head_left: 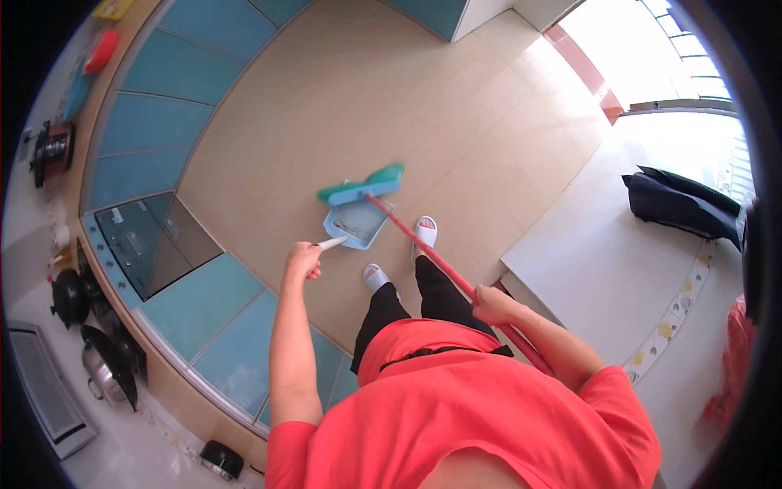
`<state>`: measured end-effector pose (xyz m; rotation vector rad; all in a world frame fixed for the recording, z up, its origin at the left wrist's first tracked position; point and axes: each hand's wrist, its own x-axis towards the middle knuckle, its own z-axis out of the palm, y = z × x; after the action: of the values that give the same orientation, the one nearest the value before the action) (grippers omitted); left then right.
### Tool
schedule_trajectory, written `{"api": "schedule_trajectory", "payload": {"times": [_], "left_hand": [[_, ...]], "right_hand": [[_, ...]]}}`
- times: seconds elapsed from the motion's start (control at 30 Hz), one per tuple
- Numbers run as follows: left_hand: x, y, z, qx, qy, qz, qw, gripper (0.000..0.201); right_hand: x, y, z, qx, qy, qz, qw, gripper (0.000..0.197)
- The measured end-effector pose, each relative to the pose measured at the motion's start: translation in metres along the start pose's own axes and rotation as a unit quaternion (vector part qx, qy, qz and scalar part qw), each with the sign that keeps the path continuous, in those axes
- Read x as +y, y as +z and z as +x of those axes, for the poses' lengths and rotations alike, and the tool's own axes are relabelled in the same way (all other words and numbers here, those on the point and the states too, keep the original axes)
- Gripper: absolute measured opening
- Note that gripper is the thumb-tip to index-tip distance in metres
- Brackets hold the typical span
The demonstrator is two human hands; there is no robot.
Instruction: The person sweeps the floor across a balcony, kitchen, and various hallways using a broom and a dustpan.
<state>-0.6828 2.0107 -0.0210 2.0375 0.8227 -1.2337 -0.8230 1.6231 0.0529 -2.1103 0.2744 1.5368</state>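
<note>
My left hand point(303, 261) is closed round the white handle of a light blue dustpan point(364, 236). Grey dust or debris point(352, 228) lies inside the pan. The red stick of a broom point(444, 267) runs through my closed right hand point(494, 305) and passes back along my right forearm. At its far end, the broom's blue head with green bristles point(362, 187) sits across the pan's far edge; the bristles look slightly smeared by motion. Whether they touch the floor I cannot tell.
My feet in white slippers point(424, 231) stand just right of the dustpan on the beige tiled floor point(326, 98). Blue cabinets point(155, 114) with a built-in dark appliance point(151, 236) line the left. A white ledge point(586, 236) on the right bears a black bag point(680, 202).
</note>
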Motion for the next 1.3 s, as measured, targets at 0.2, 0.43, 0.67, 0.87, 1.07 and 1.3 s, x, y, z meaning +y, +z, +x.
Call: {"api": "schedule_trajectory", "payload": {"times": [0.2, 0.43, 0.67, 0.87, 1.07, 1.3], "left_hand": [[-0.018, -0.005, -0.001, -0.002, 0.021, 0.020, 1.000, 0.025], [-0.074, -0.018, -0.005, -0.016, 0.064, -0.005, 0.998, 0.024], [-0.138, -0.044, -0.010, -0.031, 0.109, -0.013, 0.993, 0.022], [-0.169, -0.067, -0.015, -0.030, 0.101, 0.000, 0.994, 0.021], [-0.179, -0.075, -0.008, -0.018, 0.106, 0.070, 0.992, 0.024], [-0.190, -0.082, 0.006, -0.014, 0.085, 0.056, 0.995, 0.026]], "right_hand": [[0.011, 0.060, -0.057, 0.021, -0.143, 0.056, 0.988, 0.024], [-0.033, 0.077, -0.113, -0.006, 0.020, 0.310, 0.951, 0.019], [-0.038, 0.089, -0.028, 0.232, 0.029, 0.270, 0.934, 0.014], [-0.070, 0.081, 0.071, 0.308, 0.079, 0.230, 0.920, 0.023], [-0.109, 0.114, 0.118, 0.230, 0.083, 0.140, 0.960, 0.022], [-0.119, 0.223, 0.030, 0.049, 0.044, 0.126, 0.990, 0.019]]}}
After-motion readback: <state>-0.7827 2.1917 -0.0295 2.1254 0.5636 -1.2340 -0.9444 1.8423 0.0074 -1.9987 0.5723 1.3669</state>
